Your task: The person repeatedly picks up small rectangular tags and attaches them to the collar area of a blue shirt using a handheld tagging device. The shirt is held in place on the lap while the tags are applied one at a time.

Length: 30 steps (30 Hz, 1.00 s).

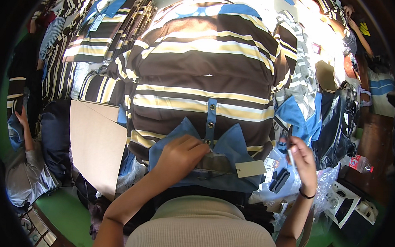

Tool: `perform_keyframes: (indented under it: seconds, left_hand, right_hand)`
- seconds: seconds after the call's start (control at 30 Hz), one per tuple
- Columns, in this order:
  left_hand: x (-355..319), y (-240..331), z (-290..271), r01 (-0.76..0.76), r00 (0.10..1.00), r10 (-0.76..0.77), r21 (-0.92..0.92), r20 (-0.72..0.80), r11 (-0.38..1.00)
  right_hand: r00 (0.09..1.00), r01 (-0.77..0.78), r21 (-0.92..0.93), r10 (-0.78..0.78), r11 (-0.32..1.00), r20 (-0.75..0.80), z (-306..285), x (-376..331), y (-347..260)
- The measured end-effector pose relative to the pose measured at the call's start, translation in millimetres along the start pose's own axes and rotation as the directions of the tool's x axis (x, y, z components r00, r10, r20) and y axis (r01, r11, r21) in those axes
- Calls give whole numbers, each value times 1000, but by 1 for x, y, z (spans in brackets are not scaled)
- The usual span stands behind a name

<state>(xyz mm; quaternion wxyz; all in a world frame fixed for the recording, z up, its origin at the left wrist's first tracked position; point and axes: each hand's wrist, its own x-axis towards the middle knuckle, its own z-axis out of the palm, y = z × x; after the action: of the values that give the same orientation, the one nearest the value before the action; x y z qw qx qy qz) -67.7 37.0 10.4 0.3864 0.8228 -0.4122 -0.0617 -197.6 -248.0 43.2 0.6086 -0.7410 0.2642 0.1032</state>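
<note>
A brown polo shirt (198, 86) with cream and white stripes lies spread before me, its blue collar (234, 140) toward my body. Below the blue buttoned placket (211, 117), my left hand (182, 157) is closed on the collar at the neck opening. A blank-looking cream tag (250, 168) lies over the collar's right side. Off to the right, my right hand (303, 160) is raised with curled fingers around a small slim tool (290, 157), partly white. Its exact kind is hard to make out.
Folded striped shirts (98, 35) stand in a stack at the far left. A tan cardboard sheet (97, 141) lies to the left. On the right are a grey-patterned garment (295, 66), black plastic (336, 124), a dark small case (280, 181) and a bottle (360, 164). Other people work at both sides.
</note>
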Motion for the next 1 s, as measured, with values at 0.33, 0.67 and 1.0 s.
perform_keyframes:
  seconds: [0.33,0.67,1.0]
  left_hand:
    - [-7,5,0,67,998,-67,-13,-10,998]
    - [-7,5,-1,105,994,-105,-63,-6,992]
    - [-7,5,0,102,995,-103,-71,-10,992]
  right_hand:
    - [845,535,-693,-322,483,427,87,21,-56]
    - [807,588,-738,-308,331,504,98,23,-52]
    - [777,614,-745,-365,261,513,101,22,-38]
